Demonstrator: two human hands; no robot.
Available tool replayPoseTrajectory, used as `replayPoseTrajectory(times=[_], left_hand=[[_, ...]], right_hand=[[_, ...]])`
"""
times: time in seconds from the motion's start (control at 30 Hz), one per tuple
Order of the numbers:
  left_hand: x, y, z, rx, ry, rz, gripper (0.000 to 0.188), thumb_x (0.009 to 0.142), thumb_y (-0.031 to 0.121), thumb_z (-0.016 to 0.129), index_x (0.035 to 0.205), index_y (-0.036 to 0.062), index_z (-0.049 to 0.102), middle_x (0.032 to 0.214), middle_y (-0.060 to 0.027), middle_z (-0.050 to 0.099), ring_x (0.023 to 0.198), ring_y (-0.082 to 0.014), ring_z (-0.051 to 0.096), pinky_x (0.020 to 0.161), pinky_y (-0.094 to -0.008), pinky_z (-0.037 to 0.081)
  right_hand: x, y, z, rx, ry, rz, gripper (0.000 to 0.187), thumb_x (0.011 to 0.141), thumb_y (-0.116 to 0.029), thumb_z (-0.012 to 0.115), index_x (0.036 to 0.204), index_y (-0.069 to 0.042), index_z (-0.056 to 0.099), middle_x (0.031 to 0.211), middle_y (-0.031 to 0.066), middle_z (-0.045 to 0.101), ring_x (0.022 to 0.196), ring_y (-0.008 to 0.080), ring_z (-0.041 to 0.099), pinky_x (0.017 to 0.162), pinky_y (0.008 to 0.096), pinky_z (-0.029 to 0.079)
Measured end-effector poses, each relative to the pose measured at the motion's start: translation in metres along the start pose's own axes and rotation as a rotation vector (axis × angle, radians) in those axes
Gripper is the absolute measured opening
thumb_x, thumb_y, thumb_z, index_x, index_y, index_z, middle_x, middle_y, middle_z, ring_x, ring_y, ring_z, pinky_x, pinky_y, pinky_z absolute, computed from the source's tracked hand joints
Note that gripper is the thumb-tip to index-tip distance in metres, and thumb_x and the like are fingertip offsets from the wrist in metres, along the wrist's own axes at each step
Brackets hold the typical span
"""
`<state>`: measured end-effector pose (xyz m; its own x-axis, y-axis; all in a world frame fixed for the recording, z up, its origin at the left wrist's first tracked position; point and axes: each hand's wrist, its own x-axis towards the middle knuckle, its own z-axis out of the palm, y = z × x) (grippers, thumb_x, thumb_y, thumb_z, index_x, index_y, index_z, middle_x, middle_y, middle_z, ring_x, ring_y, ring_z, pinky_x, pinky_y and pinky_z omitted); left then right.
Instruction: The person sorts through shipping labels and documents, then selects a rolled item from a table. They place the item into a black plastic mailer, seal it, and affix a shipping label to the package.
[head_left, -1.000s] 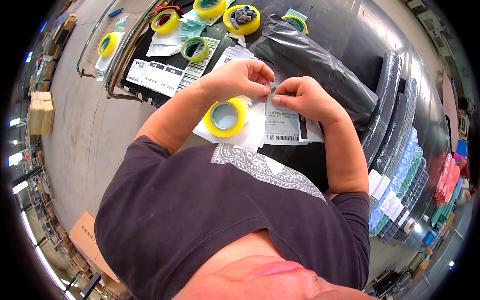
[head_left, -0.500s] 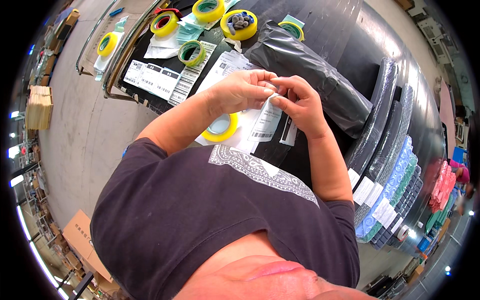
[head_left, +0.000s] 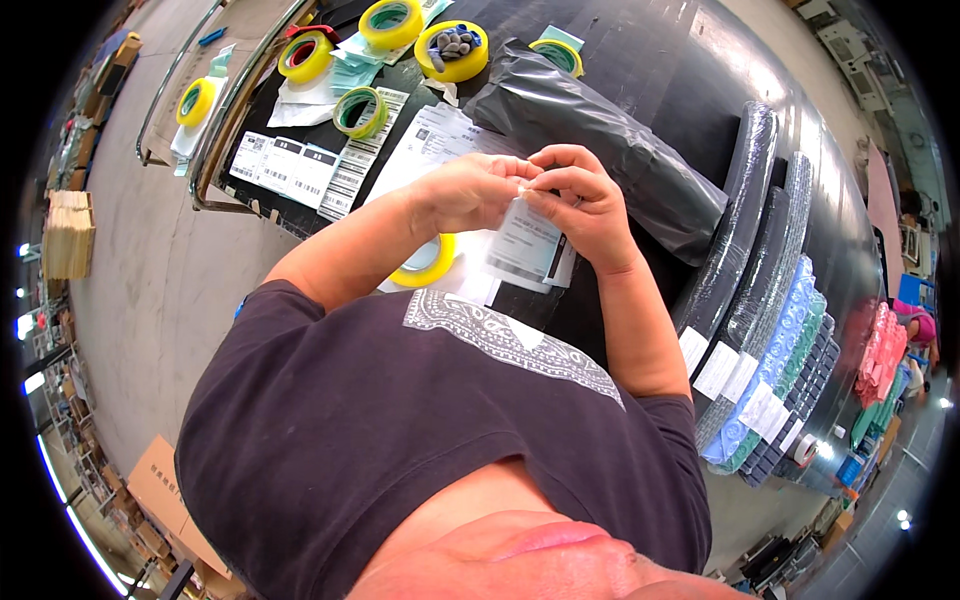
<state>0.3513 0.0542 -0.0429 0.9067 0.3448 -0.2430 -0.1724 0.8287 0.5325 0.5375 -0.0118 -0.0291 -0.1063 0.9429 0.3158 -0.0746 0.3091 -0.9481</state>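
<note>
A white printed shipping label (head_left: 522,248) hangs over the table in front of my chest. My right hand (head_left: 592,212) pinches its top corner between thumb and fingers. Close against it, my left hand (head_left: 462,192) is closed too, its fingertips meeting the same corner; the exact contact is partly hidden. Behind the label, part of another black-and-white label shows. White paper sheets (head_left: 432,140) lie beyond my left hand, and a yellow-rimmed tape roll (head_left: 440,265) sits below my left wrist. A long black plastic-wrapped package (head_left: 620,140) lies just past both hands.
Along the far left of the black table are several tape rolls (head_left: 391,22), grey-blue gloves (head_left: 455,47) inside one roll, and strips of printed labels (head_left: 285,165). Wrapped rolled mats (head_left: 745,220) with white labels lie on the right. A metal rail (head_left: 222,125) edges the left side.
The label has turned flatter toward me, and both hands have shifted slightly left in view. The whole scene has slid a little left as the head moved.
</note>
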Motion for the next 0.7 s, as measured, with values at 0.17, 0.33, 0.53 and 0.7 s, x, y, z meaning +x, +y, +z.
replayPoseTrajectory(times=[0.17,0.33,0.53,0.7], left_hand=[[0.001,-0.002,-0.003,0.263,0.064,-0.055,0.031,0.090,0.012,0.066,0.117,0.0008,0.057,0.105,-0.0069,0.066,0.095,-0.0136,0.064,0.083,-0.0281,0.052],[0.006,0.020,-0.012,0.815,0.280,0.109,0.030,0.089,0.011,0.066,0.117,0.0009,0.060,0.106,-0.0057,0.064,0.095,-0.0125,0.062,0.086,-0.0269,0.050],[0.011,0.038,0.029,1.404,0.273,0.138,0.025,0.080,0.019,0.076,0.099,0.0036,0.069,0.099,-0.0045,0.067,0.091,-0.0114,0.061,0.083,-0.0275,0.049],[0.015,0.031,0.018,0.608,0.288,0.190,0.017,0.086,0.012,0.072,0.100,0.0029,0.068,0.094,-0.0036,0.068,0.089,-0.0108,0.062,0.084,-0.0265,0.049]], right_hand=[[-0.005,-0.014,-0.002,0.031,0.024,0.139,0.008,0.082,0.000,0.072,0.090,-0.002,0.070,0.091,0.0036,0.067,0.081,0.0075,0.060,0.070,0.0218,0.048],[-0.008,-0.012,-0.004,-0.056,0.157,0.319,0.009,0.087,-0.007,0.071,0.094,-0.003,0.069,0.079,0.0016,0.068,0.070,0.0045,0.058,0.064,0.0213,0.048],[-0.008,-0.017,-0.016,-0.114,0.089,0.387,0.024,0.091,-0.017,0.067,0.111,-0.005,0.067,0.080,0.0026,0.067,0.069,0.0043,0.057,0.062,0.0203,0.047],[-0.022,-0.022,-0.044,0.590,0.204,0.566,0.049,0.096,-0.023,0.053,0.139,0.000,0.048,0.095,0.0049,0.067,0.061,0.0008,0.048,0.055,0.0167,0.037]])
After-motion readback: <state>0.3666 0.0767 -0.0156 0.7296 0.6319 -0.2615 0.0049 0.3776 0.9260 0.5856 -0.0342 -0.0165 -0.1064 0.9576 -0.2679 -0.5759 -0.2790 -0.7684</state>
